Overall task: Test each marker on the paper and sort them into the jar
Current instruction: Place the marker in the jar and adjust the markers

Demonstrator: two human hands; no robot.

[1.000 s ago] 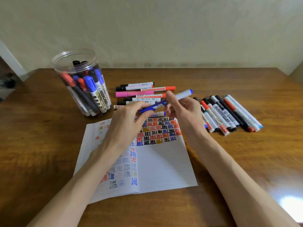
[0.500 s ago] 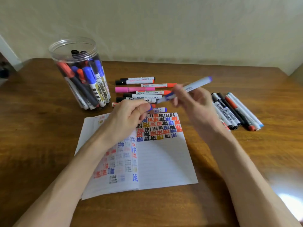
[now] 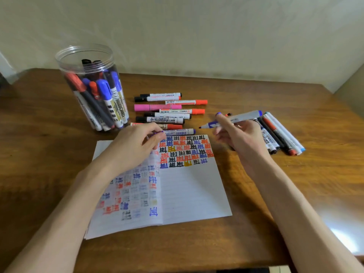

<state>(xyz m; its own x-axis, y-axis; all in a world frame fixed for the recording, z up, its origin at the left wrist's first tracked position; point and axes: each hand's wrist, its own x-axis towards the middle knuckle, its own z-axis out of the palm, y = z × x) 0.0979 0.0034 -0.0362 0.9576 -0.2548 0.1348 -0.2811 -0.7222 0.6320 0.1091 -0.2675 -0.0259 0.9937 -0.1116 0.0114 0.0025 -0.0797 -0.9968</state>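
My right hand (image 3: 239,134) grips an uncapped blue marker (image 3: 242,117), its bare tip pointing left just above the top right corner of the open lined notebook (image 3: 189,194). My left hand (image 3: 136,144) rests on the notebook's upper left part and pinches the marker's blue cap (image 3: 157,133) between thumb and fingers. Rows of coloured test marks (image 3: 185,150) fill the top of the right page. A clear plastic jar (image 3: 92,87) at the back left holds several markers.
Several capped markers (image 3: 167,111) lie in a row behind the notebook, another bunch (image 3: 279,133) lies to the right of my right hand. The wooden table (image 3: 295,194) meets a pale wall at the back; its right edge is near.
The two hands have pulled apart: the cap came off in my left hand, and my right hand carried the marker to the right and turned its tip down toward the paper.
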